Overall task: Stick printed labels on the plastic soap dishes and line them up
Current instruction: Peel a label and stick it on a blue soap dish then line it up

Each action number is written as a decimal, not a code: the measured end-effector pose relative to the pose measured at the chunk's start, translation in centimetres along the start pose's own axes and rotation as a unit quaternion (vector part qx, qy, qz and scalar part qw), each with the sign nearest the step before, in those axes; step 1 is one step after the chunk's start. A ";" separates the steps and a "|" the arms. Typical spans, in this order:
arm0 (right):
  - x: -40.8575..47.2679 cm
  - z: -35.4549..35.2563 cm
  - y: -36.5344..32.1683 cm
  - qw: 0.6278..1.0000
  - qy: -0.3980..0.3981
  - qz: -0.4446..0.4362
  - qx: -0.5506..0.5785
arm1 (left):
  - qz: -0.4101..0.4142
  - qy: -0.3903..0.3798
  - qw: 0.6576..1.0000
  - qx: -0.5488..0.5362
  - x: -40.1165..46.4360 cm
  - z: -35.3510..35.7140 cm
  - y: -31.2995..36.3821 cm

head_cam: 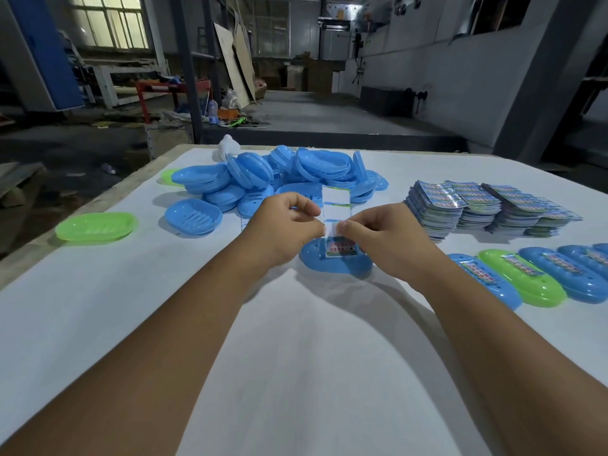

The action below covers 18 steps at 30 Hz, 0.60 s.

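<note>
Both hands work over a blue soap dish point(335, 266) on the bench point(296, 357). The left hand point(283, 225) pinches the label strip point(336, 200); the right hand point(378, 232) pinches the label being peeled. It could crease or land crooked if pulled unevenly. The dish holds only that label's printed end.

Single head-worn wide-angle view, facing forward and down across white table point(98, 291); forearms enter from bottom edge, workshop floor fills upper frame.
</note>
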State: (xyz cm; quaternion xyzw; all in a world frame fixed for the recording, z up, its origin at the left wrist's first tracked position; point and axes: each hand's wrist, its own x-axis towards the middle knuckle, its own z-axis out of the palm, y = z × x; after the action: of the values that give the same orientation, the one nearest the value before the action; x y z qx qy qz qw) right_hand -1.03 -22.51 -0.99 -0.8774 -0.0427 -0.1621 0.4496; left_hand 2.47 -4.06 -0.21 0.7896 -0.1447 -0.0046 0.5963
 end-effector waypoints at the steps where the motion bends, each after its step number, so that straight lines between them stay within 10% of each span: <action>1: 0.0 -0.1 0.0 1.000 0.003 0.006 0.003 | 0.003 0.011 1.000 0.004 0.0 0.1 -0.1; 18: 0.5 -1.2 0.7 0.992 0.053 0.108 0.027 | 0.013 0.088 0.993 0.080 0.4 -1.4 -0.4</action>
State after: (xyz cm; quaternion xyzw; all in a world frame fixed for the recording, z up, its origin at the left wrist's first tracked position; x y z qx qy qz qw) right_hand -0.67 -23.90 -0.69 -0.8545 0.0721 -0.1580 0.4895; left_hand 3.24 -2.73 -0.11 0.8304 -0.1017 0.0839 0.5414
